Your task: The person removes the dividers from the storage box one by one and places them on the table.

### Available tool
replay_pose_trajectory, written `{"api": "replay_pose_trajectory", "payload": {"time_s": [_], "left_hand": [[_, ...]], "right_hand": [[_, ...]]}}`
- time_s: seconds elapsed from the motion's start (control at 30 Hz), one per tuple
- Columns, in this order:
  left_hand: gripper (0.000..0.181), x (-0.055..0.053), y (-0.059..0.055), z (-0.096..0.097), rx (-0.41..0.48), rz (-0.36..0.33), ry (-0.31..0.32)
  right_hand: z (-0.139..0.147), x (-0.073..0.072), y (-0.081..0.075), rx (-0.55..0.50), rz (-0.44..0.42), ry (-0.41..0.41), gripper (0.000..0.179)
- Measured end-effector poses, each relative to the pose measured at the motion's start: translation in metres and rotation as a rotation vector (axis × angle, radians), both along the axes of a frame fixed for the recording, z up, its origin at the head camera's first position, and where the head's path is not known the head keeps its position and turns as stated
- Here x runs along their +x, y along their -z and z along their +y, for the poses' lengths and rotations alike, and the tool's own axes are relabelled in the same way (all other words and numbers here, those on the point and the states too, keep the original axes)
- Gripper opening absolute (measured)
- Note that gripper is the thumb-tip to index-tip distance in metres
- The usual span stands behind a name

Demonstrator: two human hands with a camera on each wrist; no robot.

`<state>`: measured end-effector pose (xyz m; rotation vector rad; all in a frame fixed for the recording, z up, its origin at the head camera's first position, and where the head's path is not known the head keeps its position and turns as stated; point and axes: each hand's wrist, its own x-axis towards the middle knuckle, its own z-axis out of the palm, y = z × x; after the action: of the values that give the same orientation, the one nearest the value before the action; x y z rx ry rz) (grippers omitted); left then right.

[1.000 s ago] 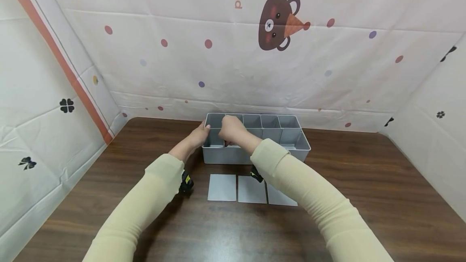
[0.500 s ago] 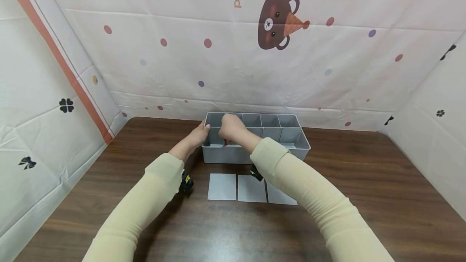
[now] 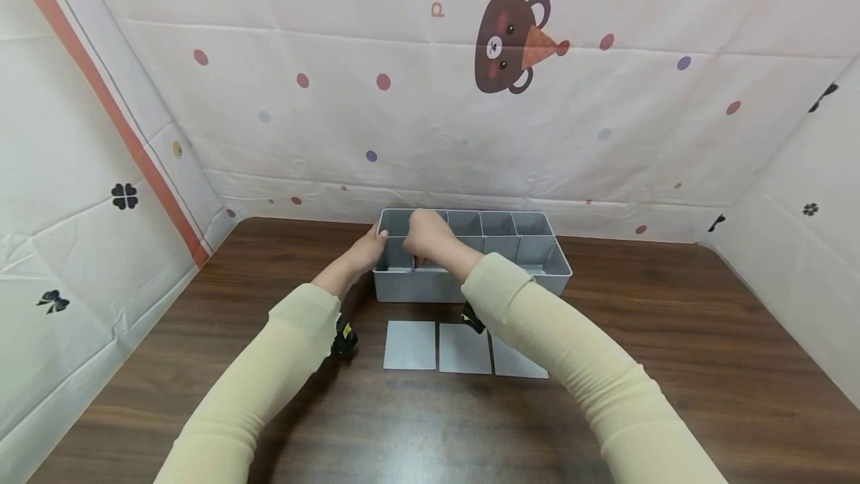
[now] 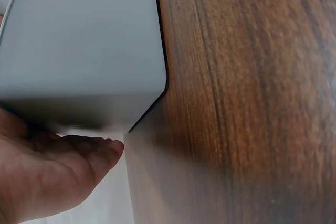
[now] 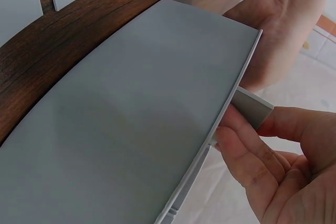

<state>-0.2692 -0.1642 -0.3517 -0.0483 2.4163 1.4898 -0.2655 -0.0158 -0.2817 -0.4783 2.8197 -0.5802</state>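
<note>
A long grey storage box (image 3: 416,288) stands at the back of the table, split into compartments by thin upright dividers. My left hand (image 3: 366,249) holds its left end, thumb at the rim; in the left wrist view, the fingers lie along the outside of the end wall. Over the box's left part, my right hand (image 3: 431,237) reaches down inside. In the right wrist view, that hand (image 5: 283,156) pinches a grey divider (image 5: 252,107) whose edge juts above the rim. The divider's lower part is hidden behind the box's front wall.
Three flat grey panels, one at left (image 3: 410,345), one in the middle (image 3: 465,349) and one at right (image 3: 514,361), lie in a row before the box. My right sleeve partly covers the right one. A printed cloth (image 3: 322,125) hangs close behind the wooden table (image 3: 638,305).
</note>
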Motion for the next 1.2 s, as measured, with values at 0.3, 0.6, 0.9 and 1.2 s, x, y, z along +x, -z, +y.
{"api": "replay_pose_trajectory", "payload": {"time_s": [0.3,0.6,0.9,1.2], "left_hand": [[0.059,-0.001,0.002,0.0,-0.012,-0.007,-0.006],[0.06,-0.002,-0.003,-0.004,-0.034,0.026,0.002],[0.059,0.001,0.004,-0.006,-0.023,0.006,-0.003],[0.06,0.003,0.002,0.0,-0.028,0.025,0.009]], "right_hand": [[0.001,0.003,-0.003,-0.017,0.002,0.005,0.016],[-0.004,0.003,-0.032,-0.001,0.064,-0.019,0.019],[-0.009,0.0,-0.041,0.05,0.028,-0.05,0.023],[-0.002,0.003,-0.042,0.025,0.015,-0.017,0.021]]}}
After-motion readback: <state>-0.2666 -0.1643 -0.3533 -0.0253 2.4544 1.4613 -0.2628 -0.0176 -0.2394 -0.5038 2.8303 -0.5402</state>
